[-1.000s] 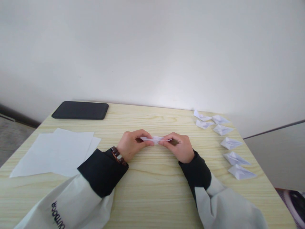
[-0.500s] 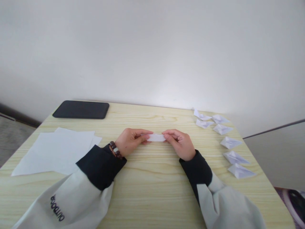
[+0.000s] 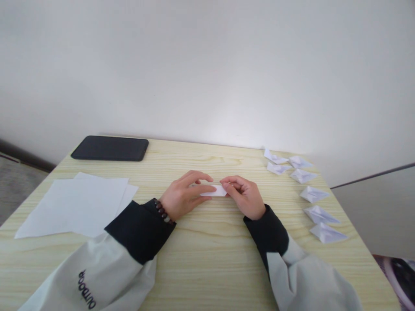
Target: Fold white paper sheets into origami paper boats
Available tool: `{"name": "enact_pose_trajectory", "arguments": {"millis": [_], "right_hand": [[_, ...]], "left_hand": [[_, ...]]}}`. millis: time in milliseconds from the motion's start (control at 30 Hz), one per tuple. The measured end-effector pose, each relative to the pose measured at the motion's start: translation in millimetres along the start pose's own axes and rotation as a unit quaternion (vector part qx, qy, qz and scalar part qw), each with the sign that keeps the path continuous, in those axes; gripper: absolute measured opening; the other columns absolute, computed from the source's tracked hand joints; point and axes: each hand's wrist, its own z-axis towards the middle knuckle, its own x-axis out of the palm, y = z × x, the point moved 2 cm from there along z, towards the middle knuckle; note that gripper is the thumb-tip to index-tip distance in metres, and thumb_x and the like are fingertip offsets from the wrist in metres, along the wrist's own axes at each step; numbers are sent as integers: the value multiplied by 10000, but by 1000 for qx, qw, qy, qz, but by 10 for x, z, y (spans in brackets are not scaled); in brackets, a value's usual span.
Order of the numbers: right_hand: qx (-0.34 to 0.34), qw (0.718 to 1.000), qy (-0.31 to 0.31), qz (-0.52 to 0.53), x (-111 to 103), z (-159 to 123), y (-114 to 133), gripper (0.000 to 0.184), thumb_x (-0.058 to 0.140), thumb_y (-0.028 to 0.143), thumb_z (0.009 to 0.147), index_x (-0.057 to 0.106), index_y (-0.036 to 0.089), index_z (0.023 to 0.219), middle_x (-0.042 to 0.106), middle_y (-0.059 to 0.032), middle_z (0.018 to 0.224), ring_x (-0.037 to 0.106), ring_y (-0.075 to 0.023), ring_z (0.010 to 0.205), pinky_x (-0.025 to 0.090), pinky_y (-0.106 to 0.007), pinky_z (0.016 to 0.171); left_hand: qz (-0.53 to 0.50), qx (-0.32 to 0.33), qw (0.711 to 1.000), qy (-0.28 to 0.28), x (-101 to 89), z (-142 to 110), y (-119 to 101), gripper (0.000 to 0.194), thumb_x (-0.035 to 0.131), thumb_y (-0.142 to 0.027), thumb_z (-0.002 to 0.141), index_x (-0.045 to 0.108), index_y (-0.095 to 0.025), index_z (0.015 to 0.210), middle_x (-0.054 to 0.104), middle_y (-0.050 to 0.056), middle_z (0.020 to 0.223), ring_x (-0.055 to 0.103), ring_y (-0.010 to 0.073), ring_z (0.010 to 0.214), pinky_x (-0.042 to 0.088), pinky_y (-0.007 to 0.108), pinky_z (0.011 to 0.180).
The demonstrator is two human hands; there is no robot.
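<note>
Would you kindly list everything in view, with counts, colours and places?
Folded strip: one, white, between the hands
Folded paper shapes: seven, white, table's right side
Loose sheets: at least two, white, overlapping at left
Flat phone-like slab: one, black, far left
Table: one, pale wood
Wall: white, behind
Floor: grey, left edge
Partly seen object: one, dark and pale, lower right
Bracelet: one, dark beads, left wrist
Sleeves: two, pale grey, black cuffs
Left hand, right hand: bare, centre

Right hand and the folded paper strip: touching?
Touching. Head view: the right hand pinches one end of the folded paper strip, thumb on top.
</note>
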Motion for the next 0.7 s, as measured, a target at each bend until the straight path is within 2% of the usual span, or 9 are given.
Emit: {"name": "enact_pose_trajectory", "arguments": {"millis": [100, 267, 400, 700], "right_hand": [[-43, 997, 1, -64, 4, -8, 20, 185, 523, 299, 844, 651, 168, 868, 694, -30, 736, 615, -122, 622, 479, -225, 570], [-190, 969, 9, -155, 31, -42, 127, 162, 518, 235, 857, 653, 173, 923, 680, -67, 1000, 609, -160, 938, 485, -294, 827], [-270, 942, 0, -197, 70, -64, 160, 122, 572, 195, 824, 627, 178, 932, 687, -53, 912, 602, -153, 871, 493, -298, 812], [-317, 914, -2, -254, 99, -95, 135, 120, 531, 167, 847, 618, 197, 925, 691, -32, 878, 603, -138, 785, 503, -270, 729]], "left_hand": [[19, 27, 999, -26, -4, 1, 4, 156, 624, -177, 791, 672, -215, 935, 647, 56, 933, 579, 152, 883, 517, 293, 770], [47, 26, 998, -42, 1, -2, 16, 110, 614, -196, 801, 686, -192, 885, 660, 40, 775, 597, 149, 819, 526, 269, 718], [44, 21, 998, -34, 12, -2, 16, 107, 592, -216, 817, 688, -187, 854, 664, 38, 747, 604, 140, 794, 528, 258, 706], [30, 16, 999, -31, 4, 26, -17, 61, 609, -185, 788, 669, -176, 795, 682, 27, 750, 605, 142, 778, 520, 261, 718]]}}
